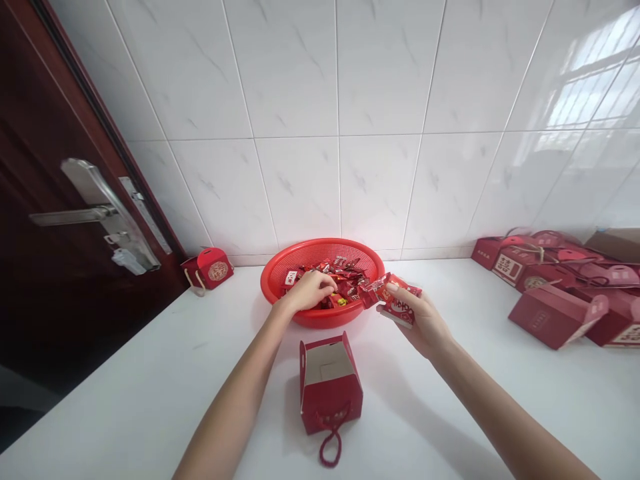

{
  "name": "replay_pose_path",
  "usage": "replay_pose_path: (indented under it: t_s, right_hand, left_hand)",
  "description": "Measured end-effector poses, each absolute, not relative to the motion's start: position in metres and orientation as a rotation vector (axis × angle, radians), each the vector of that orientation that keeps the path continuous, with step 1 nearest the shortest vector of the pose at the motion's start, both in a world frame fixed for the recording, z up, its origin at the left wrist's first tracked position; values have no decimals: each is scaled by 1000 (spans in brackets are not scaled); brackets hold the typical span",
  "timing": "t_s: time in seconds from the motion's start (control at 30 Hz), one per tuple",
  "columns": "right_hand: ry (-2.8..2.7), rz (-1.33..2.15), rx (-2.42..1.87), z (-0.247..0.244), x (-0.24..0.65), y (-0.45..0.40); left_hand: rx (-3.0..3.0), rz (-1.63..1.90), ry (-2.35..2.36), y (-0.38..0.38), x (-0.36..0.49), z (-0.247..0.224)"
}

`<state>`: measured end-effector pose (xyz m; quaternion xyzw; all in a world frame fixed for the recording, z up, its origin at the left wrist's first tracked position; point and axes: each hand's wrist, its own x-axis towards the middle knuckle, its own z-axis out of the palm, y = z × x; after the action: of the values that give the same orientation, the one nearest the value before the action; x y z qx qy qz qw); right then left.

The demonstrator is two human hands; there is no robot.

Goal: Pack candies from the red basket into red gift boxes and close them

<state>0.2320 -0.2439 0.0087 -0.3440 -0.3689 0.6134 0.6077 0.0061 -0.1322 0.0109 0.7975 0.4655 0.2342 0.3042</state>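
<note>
A red plastic basket [280, 303] stands against the tiled wall, heaped with red-wrapped candies [345, 270]. My left hand [313, 290] reaches over its near rim into the heap, fingers curled down and thumb close to the index finger. What those fingers pinch, if anything, is hidden. To the right of the basket, my right hand [420, 313] grips several red candy packets [400, 303] between thumb and fingers. In front of the basket sits a dark red gift box [333, 397], its top open on a bare grey-beige inside. A red cord loop hangs from its near side.
One closed red gift box [209, 268] stands at the back left, by the door with a metal handle [95, 213]. More red gift boxes [555, 313] are piled at the right, against the wall. All rest on a white table [200, 373].
</note>
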Motion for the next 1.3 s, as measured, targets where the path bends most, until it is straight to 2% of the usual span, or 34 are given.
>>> replay_pose_path:
  t_s: [0.2,0.5,0.63,0.77,1.0,1.17,1.3]
  right_hand:
    - [-855,1423,-815,6,234,-243]
    - [-865,1402,-838,6,237,-240]
    - [-870,1395,-843,7,238,-240]
    - [-869,1396,-857,7,238,-241]
    - [-904,1398,-854,6,237,-241]
    - [-931,1412,-854,3,236,-240]
    - [-932,1420,-860,1,236,-240]
  left_hand:
    - [1911,1013,1215,-132,1,16]
    - [1753,1274,1314,-125,-2,12]
    - [1821,1284,1396,-124,-4,11]
    - [2001,1099,1437,-129,-3,13]
    - [2224,297,1258,-137,1,20]
    - [2208,111,1311,-131,2,16]
    - [2187,108,1317,-127,2,12]
